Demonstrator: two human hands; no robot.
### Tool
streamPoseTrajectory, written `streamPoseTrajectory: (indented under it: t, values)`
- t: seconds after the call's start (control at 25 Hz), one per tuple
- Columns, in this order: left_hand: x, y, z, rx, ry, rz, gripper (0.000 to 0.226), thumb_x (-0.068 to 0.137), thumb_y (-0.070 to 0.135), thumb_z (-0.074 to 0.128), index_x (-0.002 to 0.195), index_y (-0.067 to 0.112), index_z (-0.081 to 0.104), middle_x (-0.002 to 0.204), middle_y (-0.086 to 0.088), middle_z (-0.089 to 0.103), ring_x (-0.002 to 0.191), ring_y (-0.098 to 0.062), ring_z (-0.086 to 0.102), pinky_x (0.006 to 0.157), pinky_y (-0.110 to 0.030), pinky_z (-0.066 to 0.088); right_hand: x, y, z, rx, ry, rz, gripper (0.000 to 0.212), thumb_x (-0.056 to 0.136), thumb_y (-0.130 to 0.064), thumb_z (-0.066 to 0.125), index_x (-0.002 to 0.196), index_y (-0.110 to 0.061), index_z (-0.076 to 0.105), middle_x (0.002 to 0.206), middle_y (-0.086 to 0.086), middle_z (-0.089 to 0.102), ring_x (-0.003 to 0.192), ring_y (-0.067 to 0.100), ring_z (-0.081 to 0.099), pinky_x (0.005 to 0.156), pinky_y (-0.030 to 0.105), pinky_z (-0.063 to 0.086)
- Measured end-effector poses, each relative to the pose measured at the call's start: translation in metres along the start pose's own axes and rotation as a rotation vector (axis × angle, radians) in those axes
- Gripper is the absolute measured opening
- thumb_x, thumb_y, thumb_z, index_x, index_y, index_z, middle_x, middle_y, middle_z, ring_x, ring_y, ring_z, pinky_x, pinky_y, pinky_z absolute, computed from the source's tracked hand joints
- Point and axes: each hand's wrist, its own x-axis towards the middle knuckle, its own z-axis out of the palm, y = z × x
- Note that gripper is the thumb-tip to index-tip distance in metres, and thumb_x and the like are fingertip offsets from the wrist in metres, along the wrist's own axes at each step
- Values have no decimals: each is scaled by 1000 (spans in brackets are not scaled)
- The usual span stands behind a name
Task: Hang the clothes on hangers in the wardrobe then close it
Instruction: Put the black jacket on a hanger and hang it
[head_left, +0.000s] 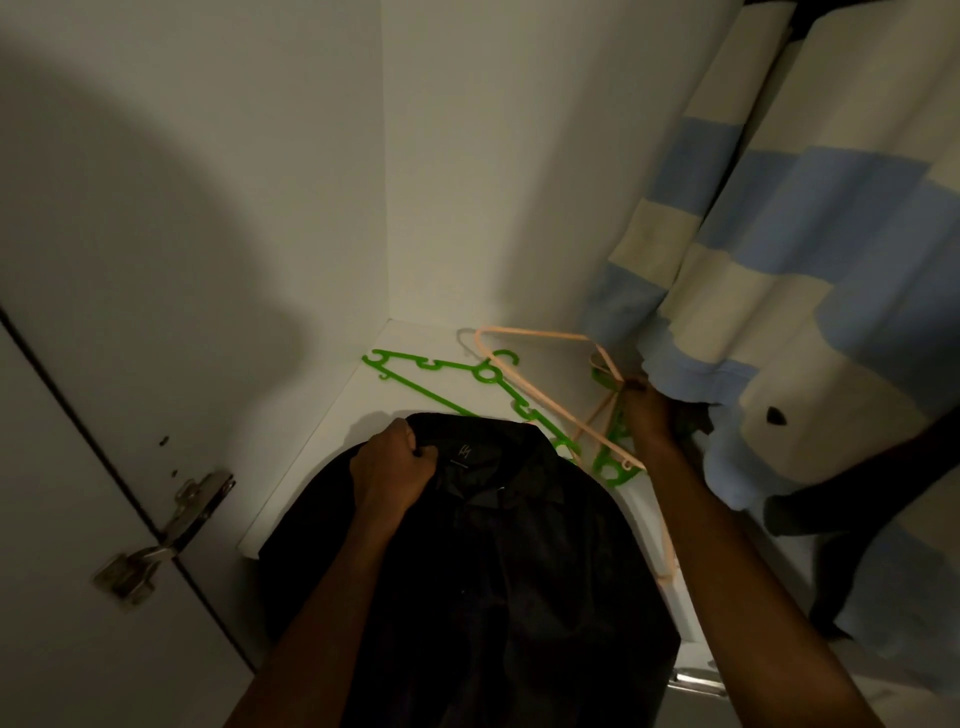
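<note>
Left hand (397, 462): grip closed on the collar of the black shirt (483, 571), which drapes over the front edge of the white wardrobe shelf (332, 415). Right hand (647, 415): grip closed around the peach hanger (540, 395) near its hook. Green hangers (441, 379) lie flat on the shelf behind the shirt. A blue-and-cream striped garment (779, 249) hangs at right, touching the right hand.

White wardrobe shelf (332, 431) bears green hangers (441, 400).
</note>
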Motion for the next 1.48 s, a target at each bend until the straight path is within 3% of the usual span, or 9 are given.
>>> streamPoseTrajectory:
  t: [0.08, 0.16, 0.24, 0.32, 0.56, 0.68, 0.92, 1.12, 1.48]
  values:
    - [-1, 0, 0, -30, 20, -8, 26, 87, 38, 68, 79, 21, 50, 71, 7, 57, 63, -12, 56, 55, -28, 38, -2, -5, 4, 21, -15, -33, 25, 94, 6, 55, 88, -14, 68, 105, 15, 66, 109, 35, 59, 96, 37, 47]
    - [-3, 2, -1, -35, 36, -22, 31, 89, 46, 68, 82, 21, 51, 73, 7, 57, 67, -15, 60, 57, -29, 39, -10, -22, 7, 99, -53, 37, 22, 95, 6, 55, 101, -8, 70, 93, 7, 64, 84, 20, 59, 69, 20, 48]
    - [-2, 2, -1, -25, 42, -27, 35, 88, 51, 68, 87, 20, 51, 75, 7, 58, 67, -14, 59, 58, -29, 39, -21, -35, 8, 226, -159, 100, 21, 101, -1, 52, 112, -9, 69, 81, 0, 57, 51, 5, 48, 42, 16, 37]
    - [-2, 2, 0, -15, 35, -21, 33, 89, 47, 70, 90, 20, 51, 75, 8, 57, 65, -13, 57, 57, -28, 40, -33, -42, 8, 339, -226, 167, 19, 104, -6, 50, 108, -11, 67, 76, -2, 52, 37, 2, 36, 34, 14, 26]
    - [-4, 2, 0, -77, 56, -31, 26, 88, 34, 69, 96, 20, 48, 75, 5, 59, 64, -14, 58, 56, -29, 46, -60, -41, 26, 732, -353, 271, 21, 103, 0, 42, 103, -6, 63, 78, 2, 48, 39, 4, 39, 34, 15, 26]
    - [-3, 3, -2, -108, 60, -38, 31, 86, 33, 68, 102, 21, 46, 78, 3, 62, 69, -20, 64, 67, -36, 56, -73, -58, 38, 848, -434, 203, 23, 100, 6, 41, 101, 0, 64, 79, 6, 56, 44, 9, 45, 39, 18, 33]
    - [-2, 5, -3, -42, 64, -21, 45, 88, 45, 69, 113, 18, 43, 88, -3, 68, 80, -27, 69, 68, -36, 54, -100, -75, 83, 928, -538, 11, 25, 99, 7, 45, 116, -2, 61, 83, 11, 67, 59, 18, 54, 57, 26, 47]
    - [-3, 4, -3, -36, 108, 63, 35, 92, 17, 60, 122, 10, 44, 82, -8, 68, 75, -33, 69, 61, -34, 45, -117, -65, 108, 897, -631, 72, 27, 97, 8, 48, 120, -1, 60, 87, 13, 68, 65, 19, 59, 61, 28, 48]
    - [5, -16, -1, -359, 240, 111, 25, 98, 13, 59, 123, 15, 61, 64, 1, 57, 60, -21, 60, 57, -32, 43, -99, -66, 90, 565, -752, 246, 22, 98, 10, 48, 106, -4, 64, 93, 19, 74, 76, 30, 73, 71, 39, 63]
